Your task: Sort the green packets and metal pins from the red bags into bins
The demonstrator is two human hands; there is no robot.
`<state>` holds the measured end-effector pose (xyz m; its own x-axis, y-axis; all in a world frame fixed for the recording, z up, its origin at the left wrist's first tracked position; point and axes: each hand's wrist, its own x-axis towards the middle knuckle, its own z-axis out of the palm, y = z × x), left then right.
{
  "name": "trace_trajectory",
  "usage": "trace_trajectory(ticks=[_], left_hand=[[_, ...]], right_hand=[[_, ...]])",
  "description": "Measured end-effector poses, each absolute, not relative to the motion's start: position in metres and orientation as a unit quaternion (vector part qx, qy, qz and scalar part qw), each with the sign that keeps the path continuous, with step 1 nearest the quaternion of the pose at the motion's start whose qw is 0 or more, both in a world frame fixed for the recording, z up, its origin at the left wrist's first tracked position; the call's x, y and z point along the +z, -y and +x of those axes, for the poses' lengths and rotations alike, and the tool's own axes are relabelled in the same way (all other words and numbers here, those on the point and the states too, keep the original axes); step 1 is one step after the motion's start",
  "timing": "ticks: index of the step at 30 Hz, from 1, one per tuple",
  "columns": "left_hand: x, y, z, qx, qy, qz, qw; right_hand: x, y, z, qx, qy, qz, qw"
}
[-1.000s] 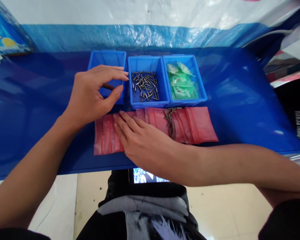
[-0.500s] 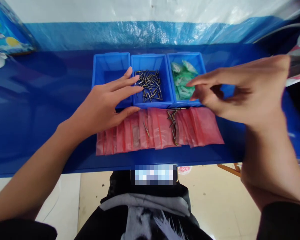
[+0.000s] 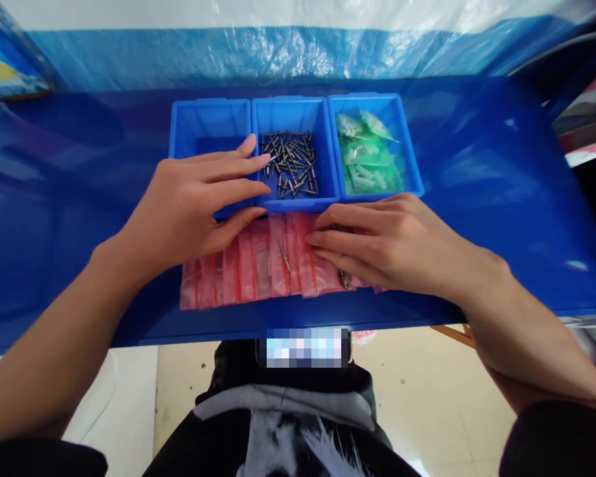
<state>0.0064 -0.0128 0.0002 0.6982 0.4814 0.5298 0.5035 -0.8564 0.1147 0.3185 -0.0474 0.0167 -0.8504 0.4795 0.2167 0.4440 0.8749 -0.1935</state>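
My left hand is open, its fingers spread over the left blue bin and the wall of the middle blue bin. Its thumb is over the row of pink zip bags. Dark blind rivets fill part of the middle bin. My right hand lies palm down over the bags, fingers stretched to the left and a little apart; its thumb is hidden. One loose rivet lies on the bags, and more rivets show partly under my right hand.
Green-tinted bags lie in the right blue bin. The bins stand on a blue table, with a blue-and-white plastic sheet behind. A blue printed packet is at the far left. A phone-like device is below the table edge.
My right hand has moved down and left, from beside the right bin onto the pink bags, and its fingers have straightened. My left hand stays in about the same place.
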Motion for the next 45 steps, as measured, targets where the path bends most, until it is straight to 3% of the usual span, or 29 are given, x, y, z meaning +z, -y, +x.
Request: trace_trajectory(ticks=[8, 13, 26, 29, 34, 37, 42, 45], left_hand=[[-0.003, 0.014, 0.010, -0.286, 0.270, -0.919, 0.042], [-0.004, 0.014, 0.010, -0.293, 0.259, -0.919, 0.051], [-0.002, 0.015, 0.011, -0.288, 0.267, -0.919, 0.040], [-0.002, 0.014, 0.012, -0.299, 0.266, -0.916, 0.035], [-0.005, 0.014, 0.013, -0.304, 0.273, -0.913, 0.021], [-0.005, 0.014, 0.012, -0.289, 0.279, -0.915, 0.030], [-0.005, 0.014, 0.011, -0.286, 0.280, -0.916, 0.037], [-0.005, 0.014, 0.010, -0.288, 0.275, -0.917, 0.036]], right_hand=[[0.007, 0.051, 0.310, 0.100, 0.973, -0.175, 0.111], [0.004, 0.054, 0.304, 0.066, 0.963, -0.180, 0.188], [-0.005, 0.067, 0.285, -0.111, 0.963, -0.111, 0.218], [-0.005, 0.067, 0.285, -0.046, 0.960, -0.137, 0.240], [0.003, 0.063, 0.291, 0.376, 0.785, -0.344, 0.354], [0.013, 0.057, 0.295, 0.498, 0.694, -0.366, 0.370], [0.024, 0.049, 0.302, 0.482, 0.683, -0.356, 0.418], [0.027, 0.047, 0.314, 0.279, 0.794, -0.359, 0.404]])
